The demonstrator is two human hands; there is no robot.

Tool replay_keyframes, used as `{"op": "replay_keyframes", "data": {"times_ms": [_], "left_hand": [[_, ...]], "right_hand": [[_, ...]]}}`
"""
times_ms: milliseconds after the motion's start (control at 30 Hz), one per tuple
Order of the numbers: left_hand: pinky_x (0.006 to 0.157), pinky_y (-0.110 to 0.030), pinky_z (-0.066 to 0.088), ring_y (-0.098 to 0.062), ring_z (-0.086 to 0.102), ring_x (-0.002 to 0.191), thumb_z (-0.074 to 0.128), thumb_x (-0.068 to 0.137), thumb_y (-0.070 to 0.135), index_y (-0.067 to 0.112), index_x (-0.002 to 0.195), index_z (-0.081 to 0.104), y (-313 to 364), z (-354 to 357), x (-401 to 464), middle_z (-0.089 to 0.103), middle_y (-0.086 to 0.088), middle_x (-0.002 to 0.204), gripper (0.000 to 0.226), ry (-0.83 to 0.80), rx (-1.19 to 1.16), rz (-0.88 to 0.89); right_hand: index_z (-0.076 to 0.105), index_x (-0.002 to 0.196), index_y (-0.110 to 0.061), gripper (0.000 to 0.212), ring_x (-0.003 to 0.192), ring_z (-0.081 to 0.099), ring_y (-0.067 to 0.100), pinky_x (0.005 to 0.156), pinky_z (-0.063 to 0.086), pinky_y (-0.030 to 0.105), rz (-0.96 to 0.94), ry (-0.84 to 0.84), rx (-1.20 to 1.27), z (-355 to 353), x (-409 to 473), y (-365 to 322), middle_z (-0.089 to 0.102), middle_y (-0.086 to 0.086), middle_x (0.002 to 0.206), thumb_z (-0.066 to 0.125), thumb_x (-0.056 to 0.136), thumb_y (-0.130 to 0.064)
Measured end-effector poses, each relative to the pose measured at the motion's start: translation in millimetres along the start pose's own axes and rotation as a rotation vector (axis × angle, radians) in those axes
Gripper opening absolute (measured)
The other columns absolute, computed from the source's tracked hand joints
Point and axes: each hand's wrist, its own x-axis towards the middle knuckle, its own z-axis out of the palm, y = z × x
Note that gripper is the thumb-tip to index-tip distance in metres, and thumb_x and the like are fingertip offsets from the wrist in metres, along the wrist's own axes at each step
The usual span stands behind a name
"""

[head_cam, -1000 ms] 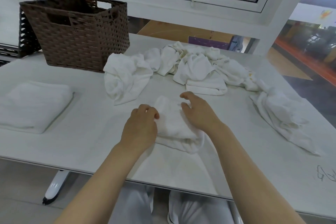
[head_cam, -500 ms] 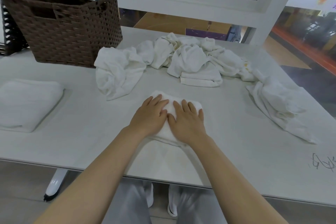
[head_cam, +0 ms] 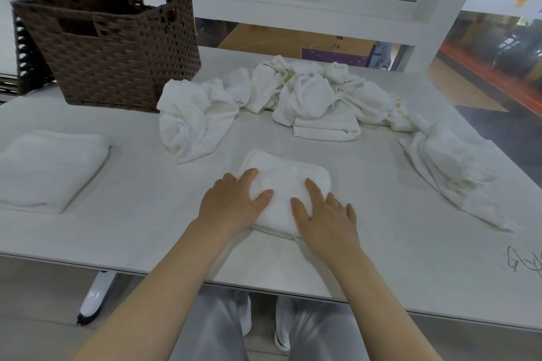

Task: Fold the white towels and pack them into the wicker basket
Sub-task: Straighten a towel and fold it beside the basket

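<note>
Head view: folded towel [head_cam: 286, 182] lies flat, long axis roughly left-right.

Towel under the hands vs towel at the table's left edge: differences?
The towel under the hands is smaller and pressed by the left hand and right hand; the left-edge towel is larger and untouched. Both are white, folded, outside the wicker basket.

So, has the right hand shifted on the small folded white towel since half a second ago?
Yes. The right hand has slid rightward across the small folded white towel, away from the brown wicker basket, opening a gap from the left hand.
</note>
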Motion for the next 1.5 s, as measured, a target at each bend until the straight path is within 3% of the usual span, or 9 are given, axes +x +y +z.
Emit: {"op": "replay_keyframes", "data": {"times_ms": [200, 400, 533, 733, 900, 1033, 1200, 1400, 1500], "left_hand": [[0.088, -0.036, 0.048, -0.024, 0.055, 0.104, 0.051, 0.079, 0.076, 0.04, 0.145, 0.025, 1, -12, 2, 0.047, -0.005, 0.122, 0.08, -0.124, -0.056, -0.011], [0.083, -0.032, 0.043, -0.023, 0.051, 0.108, 0.064, 0.075, 0.071, 0.041, 0.148, 0.02, -1, -16, 2, 0.042, -0.004, 0.13, 0.091, -0.225, -0.166, -0.009], [0.085, -0.033, 0.047, -0.021, 0.052, 0.102, 0.068, 0.078, 0.062, 0.041, 0.146, 0.023, 1, -11, -6, 0.033, -0.002, 0.131, 0.084, -0.135, -0.22, 0.051], [0.081, -0.03, 0.048, -0.017, 0.052, 0.097, 0.071, 0.078, 0.053, 0.043, 0.141, 0.03, -26, -17, -13, 0.03, 0.005, 0.119, 0.076, 0.012, -0.309, 0.083], [0.087, -0.03, 0.047, -0.017, 0.047, 0.11, 0.073, 0.077, 0.052, 0.043, 0.141, 0.032, -83, -48, -13, 0.031, 0.005, 0.122, 0.077, 0.124, -0.354, 0.016], [0.078, -0.023, 0.04, -0.013, 0.046, 0.103, 0.075, 0.076, 0.052, 0.046, 0.14, 0.033, -138, -88, -14, 0.031, 0.007, 0.117, 0.076, 0.253, -0.378, -0.044], [0.084, -0.025, 0.037, -0.015, 0.046, 0.104, 0.078, 0.075, 0.047, 0.041, 0.14, 0.039, -216, -151, -12, 0.034, 0.003, 0.116, 0.076, 0.389, -0.28, -0.125], [0.087, -0.028, 0.037, -0.021, 0.049, 0.111, 0.077, 0.076, 0.046, 0.04, 0.142, 0.04, -306, -202, -2, 0.041, -0.007, 0.136, 0.075, 0.388, -0.12, -0.271], [0.084, -0.029, 0.041, -0.019, 0.05, 0.101, 0.077, 0.077, 0.044, 0.041, 0.14, 0.042, -338, -212, 1, 0.041, -0.008, 0.136, 0.072, 0.374, -0.116, -0.277]], "right_hand": [[0.021, 0.151, -0.036, 0.061, 0.117, 0.044, 0.029, 0.098, 0.036, 0.041, 0.001, -0.003, -0.045, -9, 0, -5, 0.046, 0.012, 0.133, 0.031, 0.096, -0.061], [0.023, 0.15, -0.034, 0.06, 0.094, 0.047, 0.024, 0.078, 0.038, 0.032, -0.018, -0.045, 0.105, -13, -6, -9, 0.042, 0.009, 0.123, 0.042, 0.096, -0.053], [0.026, 0.149, -0.032, 0.061, 0.084, 0.044, 0.02, 0.072, 0.038, 0.03, -0.027, 0.006, 0.09, -15, -10, -14, 0.04, 0.006, 0.121, 0.046, 0.095, -0.051], [0.029, 0.148, -0.034, 0.062, 0.087, 0.048, 0.019, 0.074, 0.04, 0.029, -0.085, -0.021, 0.124, -15, -6, -41, 0.037, 0.001, 0.119, 0.049, 0.093, -0.053], [0.03, 0.145, -0.035, 0.06, 0.087, 0.046, 0.02, 0.074, 0.039, 0.031, -0.199, -0.018, 0.145, -6, 5, -105, 0.036, 0.0, 0.116, 0.051, 0.092, -0.053], [0.03, 0.147, -0.035, 0.063, 0.097, 0.053, 0.024, 0.076, 0.041, 0.032, -0.323, -0.006, 0.195, 2, 17, -173, 0.039, 0.004, 0.126, 0.052, 0.091, -0.054], [0.031, 0.149, -0.029, 0.066, 0.108, 0.054, 0.03, 0.081, 0.044, 0.033, -0.47, 0.004, 0.265, 18, 32, -272, 0.039, 0.009, 0.131, 0.054, 0.091, -0.052], [0.032, 0.148, -0.024, 0.064, 0.108, 0.053, 0.03, 0.077, 0.04, 0.031, -0.536, -0.093, 0.338, 56, 44, -371, 0.037, 0.014, 0.137, 0.053, 0.093, -0.048], [0.031, 0.148, -0.022, 0.064, 0.111, 0.053, 0.032, 0.082, 0.044, 0.034, -0.527, -0.155, 0.345, 72, 45, -399, 0.035, 0.015, 0.138, 0.052, 0.094, -0.048]]}}
